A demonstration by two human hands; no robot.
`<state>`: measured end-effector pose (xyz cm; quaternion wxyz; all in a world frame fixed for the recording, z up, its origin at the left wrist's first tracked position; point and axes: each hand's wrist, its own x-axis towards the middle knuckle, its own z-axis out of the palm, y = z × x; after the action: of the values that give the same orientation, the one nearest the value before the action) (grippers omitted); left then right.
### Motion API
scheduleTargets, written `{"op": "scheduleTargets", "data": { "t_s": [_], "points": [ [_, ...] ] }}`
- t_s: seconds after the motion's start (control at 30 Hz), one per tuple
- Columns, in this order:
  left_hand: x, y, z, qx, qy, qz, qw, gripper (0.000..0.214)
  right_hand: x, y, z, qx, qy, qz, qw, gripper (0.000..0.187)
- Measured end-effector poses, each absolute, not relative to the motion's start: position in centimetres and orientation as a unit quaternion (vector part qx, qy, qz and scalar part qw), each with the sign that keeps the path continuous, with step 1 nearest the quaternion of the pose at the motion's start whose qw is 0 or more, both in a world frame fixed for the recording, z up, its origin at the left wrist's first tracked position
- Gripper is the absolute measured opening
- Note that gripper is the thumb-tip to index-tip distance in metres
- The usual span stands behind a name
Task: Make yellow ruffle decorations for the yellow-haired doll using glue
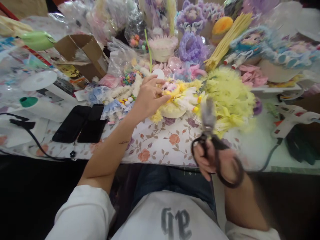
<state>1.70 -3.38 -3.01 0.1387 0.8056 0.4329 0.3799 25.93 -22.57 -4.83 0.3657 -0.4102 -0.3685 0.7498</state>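
My left hand [150, 96] reaches to a doll [172, 87] in a yellow fluffy outfit, its fingers apart and resting at the doll's head. The doll lies on a pale round base [173, 111]. In front of the table's edge, my right hand [212, 156] is closed around a pair of scissors [208, 126] with black handles; the blades point away from me and are blurred. Just right of the doll spreads a heap of yellow-green ruffled tulle [227, 93].
Two dark phones [71, 124] and a thread cone [45, 108] are on the left. A cardboard box [82, 55] stands behind them. On the right is a white glue gun [291, 118] with its cord. Dolls, a purple ruffled basket [192, 48] and plastic bags crowd the back.
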Motion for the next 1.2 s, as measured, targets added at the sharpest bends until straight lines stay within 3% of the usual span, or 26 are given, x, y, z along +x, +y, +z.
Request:
{"op": "scheduleTargets", "data": {
  "t_s": [0.13, 0.37, 0.83, 1.2],
  "points": [
    [1.6, -4.0, -2.9, 0.815, 0.431, 0.365, 0.131, 0.027, 20.5, -20.1, -6.0, -0.222, -0.322, 0.864, 0.317, 0.072],
    [1.6, -4.2, -3.1, 0.818, 0.425, 0.366, 0.126, 0.026, 19.3, -18.2, -7.8, -0.143, -0.214, 0.919, 0.298, 0.073],
    [2.3, -5.3, -2.8, 0.790, 0.453, 0.380, 0.162, 0.019, 18.8, -17.4, -7.2, -0.092, -0.143, 0.932, 0.320, 0.086],
    [1.9, -5.3, -3.3, 0.754, 0.472, 0.409, 0.205, 0.016, 17.3, -17.2, -6.8, -0.162, -0.166, 0.909, 0.347, 0.077]
  ]
}}
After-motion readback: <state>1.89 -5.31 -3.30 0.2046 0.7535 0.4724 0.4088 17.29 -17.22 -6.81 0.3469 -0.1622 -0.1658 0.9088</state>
